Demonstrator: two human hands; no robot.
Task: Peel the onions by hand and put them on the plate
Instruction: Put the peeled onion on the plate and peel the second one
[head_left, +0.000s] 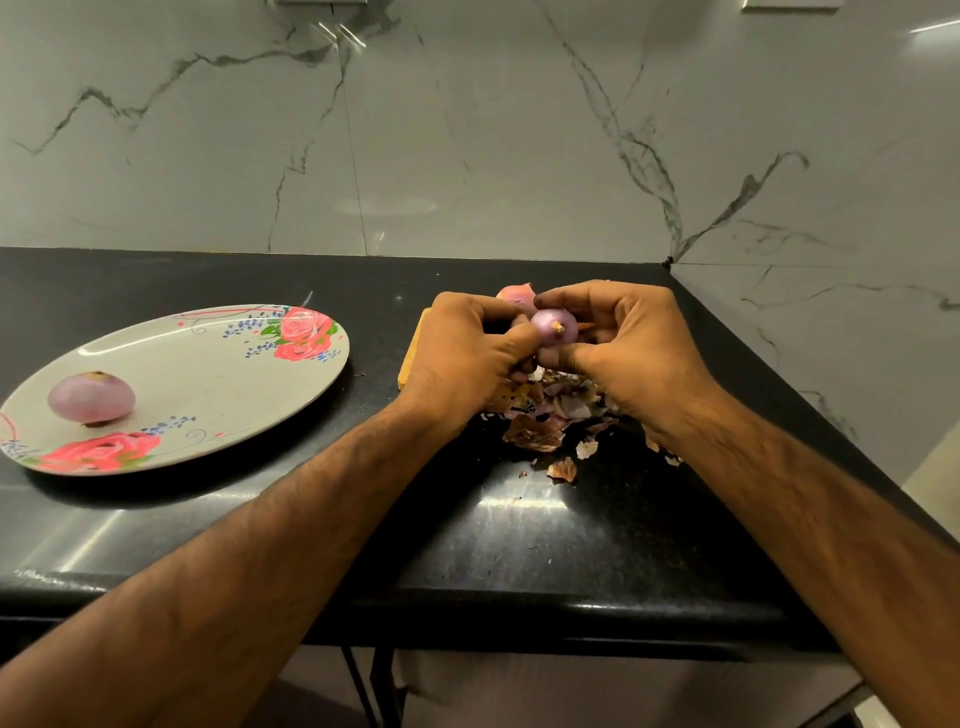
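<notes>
The glossy black stone tabletop (519, 545) has a rounded near edge. On it, just near of the hands, lies a heap of dry, papery brown and purple onion skins (540, 431). Above the heap, the left hand (462, 358) and right hand (623, 348) both curl their fingers around one small, smooth, pale purple onion (553, 327), its stubby tip facing the camera. To the left, well apart, an oval plate (208, 374) printed with pink roses carries a round peeled onion (92, 397) at its near-left end. A flat orange board (410, 358) shows beside the left hand. Behind the fingers sits a reddish onion with skin (516, 295). Farthest back stands a grey-veined marble wall (467, 130).
</notes>
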